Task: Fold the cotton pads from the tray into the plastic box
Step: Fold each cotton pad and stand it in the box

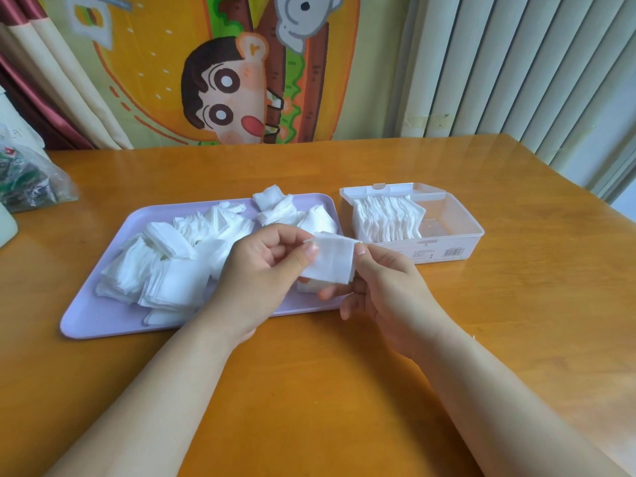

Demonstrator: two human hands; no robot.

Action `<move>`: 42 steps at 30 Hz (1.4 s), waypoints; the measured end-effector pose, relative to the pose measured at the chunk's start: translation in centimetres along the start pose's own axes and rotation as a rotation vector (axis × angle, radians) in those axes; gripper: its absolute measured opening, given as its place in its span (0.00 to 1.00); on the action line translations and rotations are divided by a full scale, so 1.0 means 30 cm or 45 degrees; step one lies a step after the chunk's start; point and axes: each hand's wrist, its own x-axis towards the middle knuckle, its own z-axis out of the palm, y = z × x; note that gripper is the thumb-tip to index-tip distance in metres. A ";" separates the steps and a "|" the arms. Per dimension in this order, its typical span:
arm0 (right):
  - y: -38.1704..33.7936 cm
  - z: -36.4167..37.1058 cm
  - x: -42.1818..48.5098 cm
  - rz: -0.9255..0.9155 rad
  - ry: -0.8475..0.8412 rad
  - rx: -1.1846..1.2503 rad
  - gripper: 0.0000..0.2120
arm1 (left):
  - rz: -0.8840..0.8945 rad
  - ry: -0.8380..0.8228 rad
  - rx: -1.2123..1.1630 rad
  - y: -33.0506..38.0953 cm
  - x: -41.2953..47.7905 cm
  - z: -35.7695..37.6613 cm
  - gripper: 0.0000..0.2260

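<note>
My left hand and right hand each pinch an edge of one cotton pad, feather-light and limp, best held by opposite edges when folding.

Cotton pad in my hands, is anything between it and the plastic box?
Nothing visible. The cotton pad, pinched by left hand and right hand, is close to the plastic box, whose lid is open; its right part is bare beside the standing pads.
</note>
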 end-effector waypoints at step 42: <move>0.007 0.005 -0.002 -0.087 0.337 -0.349 0.13 | 0.196 0.027 0.888 -0.055 0.014 -0.002 0.07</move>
